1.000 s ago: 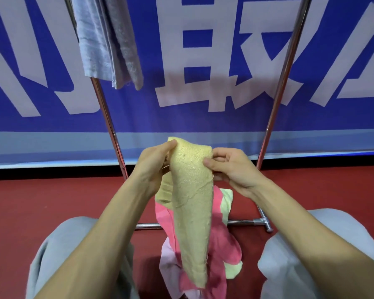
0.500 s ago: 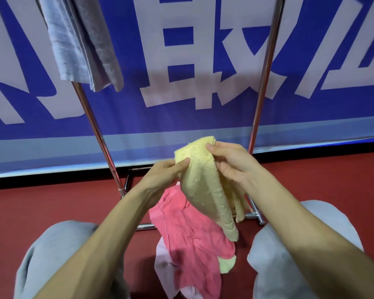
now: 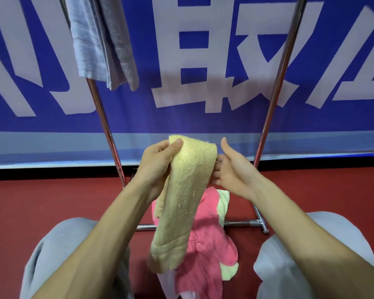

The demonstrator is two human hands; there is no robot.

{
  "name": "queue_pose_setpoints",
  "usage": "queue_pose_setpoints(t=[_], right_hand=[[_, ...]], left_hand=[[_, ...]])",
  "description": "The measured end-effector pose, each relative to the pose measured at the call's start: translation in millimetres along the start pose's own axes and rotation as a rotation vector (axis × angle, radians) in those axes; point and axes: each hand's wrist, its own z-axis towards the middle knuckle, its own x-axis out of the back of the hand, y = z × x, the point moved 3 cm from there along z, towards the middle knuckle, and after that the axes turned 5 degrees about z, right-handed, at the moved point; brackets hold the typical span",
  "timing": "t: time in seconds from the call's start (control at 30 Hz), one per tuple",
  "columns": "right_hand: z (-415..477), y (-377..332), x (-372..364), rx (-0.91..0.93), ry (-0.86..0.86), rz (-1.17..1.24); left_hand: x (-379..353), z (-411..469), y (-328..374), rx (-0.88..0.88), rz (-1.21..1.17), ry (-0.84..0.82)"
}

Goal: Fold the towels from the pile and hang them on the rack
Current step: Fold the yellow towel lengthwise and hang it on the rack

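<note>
1. The person sits on the red floor point(image 3: 52, 201) in front of the rack point(image 3: 274, 93). The folding step is in hand: the yellow towel point(image 3: 181, 201) is already a long, thin strip.
2. The left hand point(image 3: 158, 162) pinches the top of the yellow towel, thumb in front and fingers curled behind. The towel hangs down from it, in the air, over the pile.
3. The right hand point(image 3: 231, 169) is open, palm turned to the towel. It is just beside the towel's right edge. Its fingertips go behind the cloth, so I cannot tell if they touch it.
4. I think the next move is to lift the strip up and lay it over the rack's top bar. That bar is out of view, high above. The towel is soft and floppy, so both hands should hold it or the fold may fall open.
5. Counting:
   - One yellow towel in the hand.
   - Three towels I can see in the pile: a pink towel point(image 3: 207, 240), a light green towel point(image 3: 224, 199) and a pale pink towel point(image 3: 166, 283).
   - Grey cloth point(image 3: 95, 39) hangs on the rack, near the left pole; one towel or two, I cannot tell.
   - One rack, two shiny poles.
</note>
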Motion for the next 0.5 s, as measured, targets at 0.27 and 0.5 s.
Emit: queue_pose_setpoints(t=[0.27,0.5], right_hand=[[-11,-6,-10,0.129,-0.229,-0.041],[-10,-8,-11,0.258,-0.111,-0.117]], left_hand=[[18,3,1,0.112,-0.026,0.025],[19,7,-4,0.134,0.053,0.012]])
